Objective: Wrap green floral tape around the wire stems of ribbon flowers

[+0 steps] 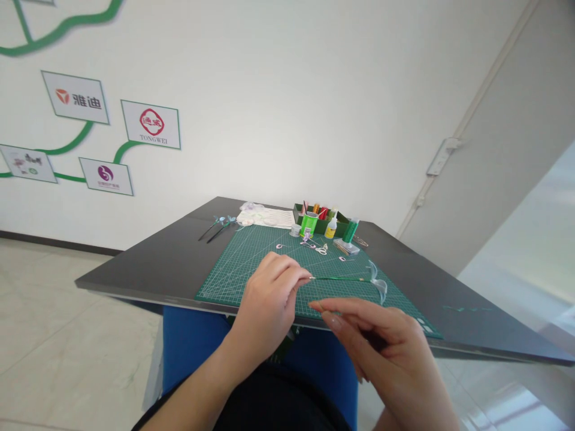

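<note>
Near the front of the green cutting mat (224, 269), my left hand (272, 293) pinches one end of a thin green-wrapped stem (336, 278). The stem points right, nearly level, with pale blue translucent petals (380, 286) at its far end. Below the stem, close to the mat's front edge, my right hand (381, 341) is held with thumb and forefinger drawn together. Whatever lies between those fingertips, perhaps a fine thread, is too small to make out. A small pair of scissors (321, 250) and a small purple flower piece (306, 238) lie beyond my hands.
Farther back stand a green can (309, 223), a yellow-labelled glue bottle (331, 228), a green thread spool (350, 230) and a dark green box (341, 226) of spools. Blue flower stems (220, 227) lie left, beside a white cloth (269, 216). The dark table (148, 269) meets the wall.
</note>
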Demonstrator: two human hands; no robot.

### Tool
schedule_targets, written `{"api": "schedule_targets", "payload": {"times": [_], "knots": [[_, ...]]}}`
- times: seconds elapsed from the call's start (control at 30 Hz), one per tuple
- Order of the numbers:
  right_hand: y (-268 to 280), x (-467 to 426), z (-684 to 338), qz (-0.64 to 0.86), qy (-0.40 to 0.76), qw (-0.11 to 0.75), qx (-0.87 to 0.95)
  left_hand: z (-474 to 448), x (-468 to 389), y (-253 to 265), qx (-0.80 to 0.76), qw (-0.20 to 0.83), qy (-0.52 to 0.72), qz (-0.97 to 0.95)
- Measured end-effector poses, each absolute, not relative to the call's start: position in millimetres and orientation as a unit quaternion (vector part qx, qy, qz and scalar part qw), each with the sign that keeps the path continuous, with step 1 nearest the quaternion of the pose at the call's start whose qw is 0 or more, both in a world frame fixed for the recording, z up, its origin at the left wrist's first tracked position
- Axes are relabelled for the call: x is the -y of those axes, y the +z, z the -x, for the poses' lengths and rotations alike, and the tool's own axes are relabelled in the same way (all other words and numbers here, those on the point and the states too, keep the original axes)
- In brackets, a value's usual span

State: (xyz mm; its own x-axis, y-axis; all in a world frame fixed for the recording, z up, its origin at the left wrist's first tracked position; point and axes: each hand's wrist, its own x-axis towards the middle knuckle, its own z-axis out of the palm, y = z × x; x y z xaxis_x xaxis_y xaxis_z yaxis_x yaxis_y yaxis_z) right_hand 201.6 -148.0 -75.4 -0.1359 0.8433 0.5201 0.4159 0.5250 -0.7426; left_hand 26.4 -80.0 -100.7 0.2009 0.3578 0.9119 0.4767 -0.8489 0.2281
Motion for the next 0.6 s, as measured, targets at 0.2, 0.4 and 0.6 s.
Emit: {"api": "schedule_targets", "payload": {"times": [0.2, 0.4, 0.6], "knots": [[-16.0, 144.1, -213.1, 0.387, 0.204, 0.467, 0.769, -25.1, 79.0, -101.0, 0.255, 0.036, -0.558, 0.788], [37.2, 113.2, -225.9, 0.385, 0.181, 0.446, 0.787, -25.6, 78.3, -101.4, 0.238, 0.013, -0.558, 0.795], [63.9, 58.9, -232.4, 0.386, 0.237, 0.426, 0.783, -26.7, 81.4, -102.0, 0.209, -0.040, -0.559, 0.801]]}}
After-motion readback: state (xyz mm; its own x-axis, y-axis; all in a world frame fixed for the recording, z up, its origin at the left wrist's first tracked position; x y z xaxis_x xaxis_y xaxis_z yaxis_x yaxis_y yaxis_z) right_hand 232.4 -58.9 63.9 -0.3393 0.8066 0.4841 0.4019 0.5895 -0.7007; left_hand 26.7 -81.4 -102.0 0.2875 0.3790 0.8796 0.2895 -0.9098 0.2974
